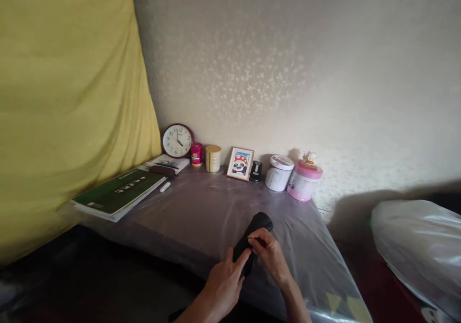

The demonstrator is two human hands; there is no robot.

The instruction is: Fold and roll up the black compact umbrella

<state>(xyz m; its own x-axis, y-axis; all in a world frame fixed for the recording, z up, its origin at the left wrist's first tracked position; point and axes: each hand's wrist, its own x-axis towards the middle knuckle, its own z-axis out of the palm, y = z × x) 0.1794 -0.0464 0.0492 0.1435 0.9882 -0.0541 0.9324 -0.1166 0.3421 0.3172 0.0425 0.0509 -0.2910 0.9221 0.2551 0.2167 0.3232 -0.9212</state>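
Note:
A long black object [260, 221], with a rounded far end and a soft, cloth-like look like a folded umbrella, lies slanted over the front part of the table. My left hand [226, 284] grips its near end, thumb and forefinger laid along it. At its middle, my right hand [268, 252] has thumb and forefinger pinched together against the dark surface. What sits between those fingertips is too small to make out. Both hands partly cover the object, and its near end is hidden.
A plastic-covered table [201, 208] stands against the wall. Along its back are a clock [177, 140], a pink can [196, 155], a yellow-lidded tin [213, 160], a panda picture [239, 163] and two tubs [279, 174]. A green book [118, 193] lies left; a plastic bag [418, 241] sits right.

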